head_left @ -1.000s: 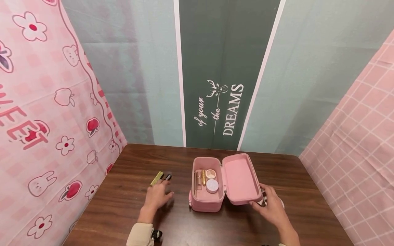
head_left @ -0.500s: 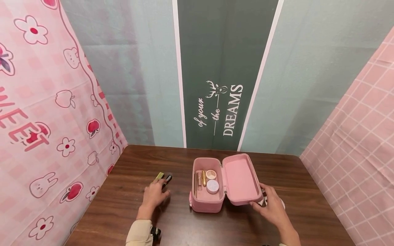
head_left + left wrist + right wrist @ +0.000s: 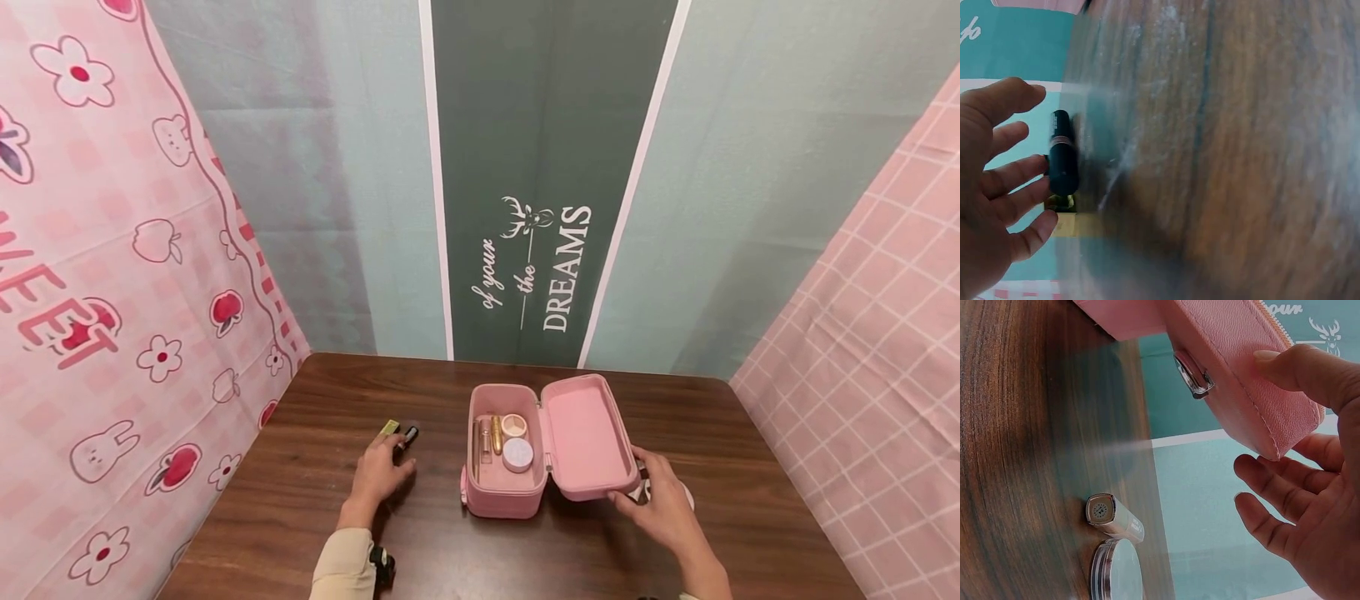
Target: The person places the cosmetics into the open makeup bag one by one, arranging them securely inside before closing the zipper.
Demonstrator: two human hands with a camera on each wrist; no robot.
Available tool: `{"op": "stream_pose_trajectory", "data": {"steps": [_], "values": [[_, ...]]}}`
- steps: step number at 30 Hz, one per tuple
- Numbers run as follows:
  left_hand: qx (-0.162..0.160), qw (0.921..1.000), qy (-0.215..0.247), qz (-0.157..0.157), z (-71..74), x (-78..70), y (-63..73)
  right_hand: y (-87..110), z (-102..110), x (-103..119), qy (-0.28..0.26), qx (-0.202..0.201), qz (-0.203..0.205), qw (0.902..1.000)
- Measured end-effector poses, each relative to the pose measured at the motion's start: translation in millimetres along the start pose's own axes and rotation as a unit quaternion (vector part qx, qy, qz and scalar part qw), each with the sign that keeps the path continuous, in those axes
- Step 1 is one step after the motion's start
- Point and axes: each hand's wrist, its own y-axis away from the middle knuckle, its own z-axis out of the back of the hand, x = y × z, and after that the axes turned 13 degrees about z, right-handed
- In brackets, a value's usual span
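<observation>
My left hand [image 3: 375, 473] is over the left of the table, fingers spread and slightly bent. Beside its fingertips lies a short black cylindrical tube [image 3: 1063, 153] with a thin band round its middle; I see no grip on it. A yellow-green box [image 3: 390, 427] lies just left of the tube, partly behind the fingers. A pink cosmetic case [image 3: 506, 504] stands unzipped at mid-table. It holds several slim tubes, a gold one [image 3: 497, 434] among them, a white round container [image 3: 517, 454] and a round compact [image 3: 513, 425]. With thumb and fingers, my right hand [image 3: 663, 508] holds the case's lid [image 3: 588, 437] at its outer corner.
Behind the right hand, a square-ended tube [image 3: 1113, 515] and a round silver-rimmed container [image 3: 1119, 572] stand on the wooden table [image 3: 315, 417]. A printed curtain [image 3: 360, 208] hangs along the back edge, with pink cloths on both sides.
My left hand has drawn back slightly to the left, and its fingers now cover more of the yellow-green box. The right hand and the lid have stayed in place.
</observation>
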Motion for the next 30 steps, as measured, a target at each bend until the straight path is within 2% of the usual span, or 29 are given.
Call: {"op": "stream_pose_trajectory", "data": {"steps": [8,16,25,30], "values": [[0.003,0.9989,0.029,0.037,-4.1,2.9,-5.7,0.3,0,2,-0.001,0.002,0.0,1.0],[0.0,0.9936,0.032,0.108,-9.2,-0.7,-13.9,-0.1,-1,2,-0.004,-0.002,0.001,1.0],[0.008,0.9926,0.011,0.121,-14.3,-1.9,-14.5,0.3,-2,2,-0.002,-0.003,-0.001,1.0],[-0.001,0.9905,0.021,0.136,-12.4,-8.2,-12.8,0.4,-2,1,0.002,-0.006,0.001,1.0]]}}
